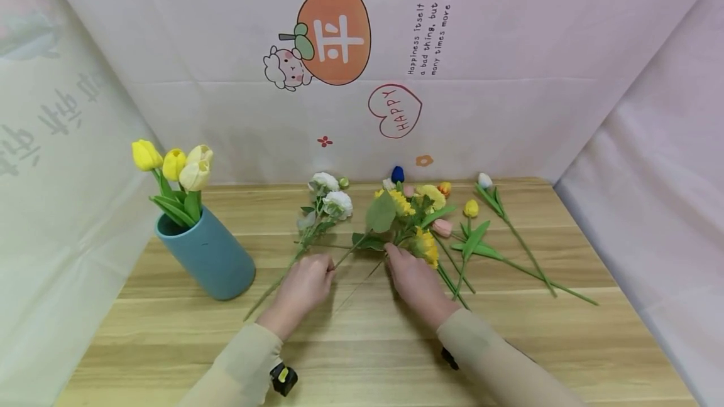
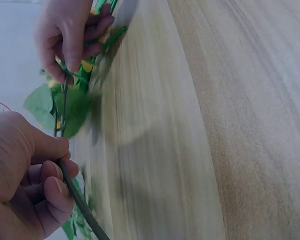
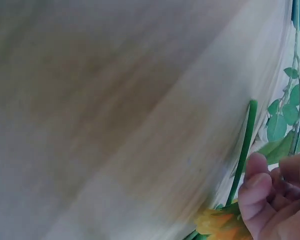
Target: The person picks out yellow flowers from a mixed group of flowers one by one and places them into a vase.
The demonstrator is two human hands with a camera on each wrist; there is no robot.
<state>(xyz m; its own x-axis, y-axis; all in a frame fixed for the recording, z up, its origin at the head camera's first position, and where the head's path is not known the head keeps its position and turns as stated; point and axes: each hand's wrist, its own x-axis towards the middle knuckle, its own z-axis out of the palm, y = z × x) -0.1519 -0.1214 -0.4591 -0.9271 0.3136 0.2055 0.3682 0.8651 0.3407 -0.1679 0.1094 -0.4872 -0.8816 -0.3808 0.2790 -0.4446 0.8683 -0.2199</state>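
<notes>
My left hand [image 1: 305, 284] pinches a green stem [image 2: 80, 200] between thumb and fingers, above the wooden tabletop. Broad green leaves [image 1: 381, 212] sit toward the stem's far end. In the left wrist view the stem runs up to my right hand [image 2: 65, 40], whose thumb and forefinger pinch it near the leaves. Close by the right hand lie yellow flowers [image 1: 427, 247], and an orange-yellow bloom [image 3: 222, 222] shows below its fingers in the right wrist view. Left of them, a spray of white flowers [image 1: 337, 205] lies behind my left hand.
A blue vase [image 1: 209, 256] with yellow and cream tulips [image 1: 195, 174] stands at the left. Pink [image 1: 442, 227], blue [image 1: 398, 174] and orange blooms lie mixed at the back. A yellow tulip [image 1: 471, 208] and a white tulip [image 1: 484, 181] lie at the right. Cloth walls [image 1: 226, 118] enclose the table.
</notes>
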